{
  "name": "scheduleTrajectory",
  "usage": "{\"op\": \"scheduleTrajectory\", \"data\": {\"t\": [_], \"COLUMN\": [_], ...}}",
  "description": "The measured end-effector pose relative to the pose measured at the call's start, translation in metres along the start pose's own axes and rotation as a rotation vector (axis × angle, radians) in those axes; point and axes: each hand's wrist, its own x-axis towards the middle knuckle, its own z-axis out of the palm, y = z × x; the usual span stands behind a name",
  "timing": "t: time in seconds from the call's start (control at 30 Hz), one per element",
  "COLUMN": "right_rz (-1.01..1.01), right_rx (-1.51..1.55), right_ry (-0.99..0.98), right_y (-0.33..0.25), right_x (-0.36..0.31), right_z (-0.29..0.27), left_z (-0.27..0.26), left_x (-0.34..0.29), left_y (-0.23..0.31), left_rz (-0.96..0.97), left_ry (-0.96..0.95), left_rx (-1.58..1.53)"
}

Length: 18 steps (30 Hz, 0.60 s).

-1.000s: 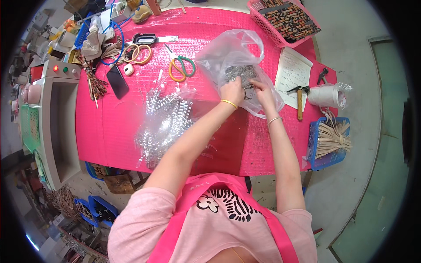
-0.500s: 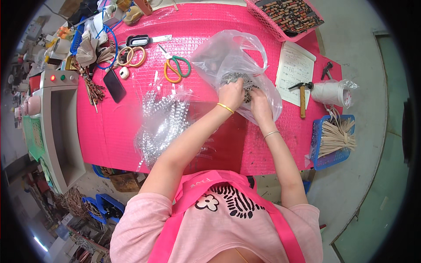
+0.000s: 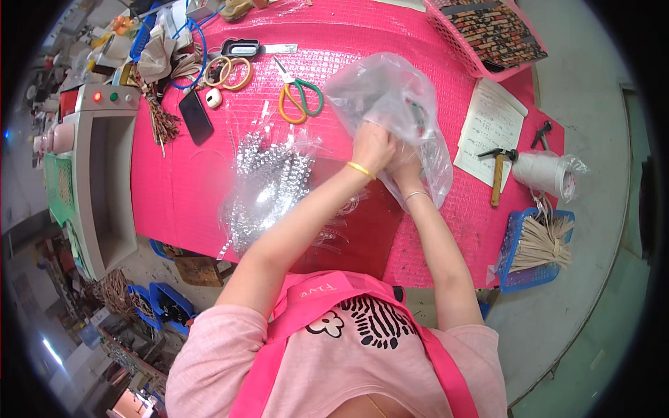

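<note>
A translucent white plastic bag (image 3: 383, 83) lies crumpled on the pink-covered table, its film bunched around both hands. My left hand (image 3: 374, 145), with a yellow bangle at the wrist, is closed on the bag's near edge. Close beside it, my right hand (image 3: 405, 167), wearing a thin silver bangle, reaches in under the film. The plastic veils its fingers, so their grip does not show. Dark greenish bits (image 3: 417, 115) show faintly through the bag. To the left of my left forearm lies a heap of clear, shiny beaded strips (image 3: 272, 177).
Scissors (image 3: 300, 97) with orange and green handles lie left of the bag. Beyond them are wooden rings (image 3: 240, 73) and a black phone (image 3: 196, 117). On the right are a notebook (image 3: 488, 125), a hammer (image 3: 497, 174), a white roll (image 3: 543, 173) and a blue basket (image 3: 512, 275).
The dark metallic-looking bits between my hands are now mostly covered by plastic. My right hand has moved left, in under the film and against my left. The whole view has shifted slightly.
</note>
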Motion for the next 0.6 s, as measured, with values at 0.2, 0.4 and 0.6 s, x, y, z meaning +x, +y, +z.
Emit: {"op": "scheduleTrajectory", "data": {"t": [0.2,0.4,0.6], "right_rz": [0.2,0.533,0.884], "right_rx": [0.242,0.927,1.13], "right_ry": [-0.164,-0.012,0.083], "right_y": [-0.001,0.044,0.026], "right_x": [0.032,0.034,0.04], "right_z": [-0.021,0.011,-0.036], "left_z": [0.027,0.047,0.064], "left_x": [0.021,0.03,0.075], "left_y": [-0.037,-0.059,-0.053], "left_rz": [-0.184,-0.163,-0.118], "left_ry": [-0.304,-0.364,-0.417], "left_rx": [0.385,0.319,0.556]}}
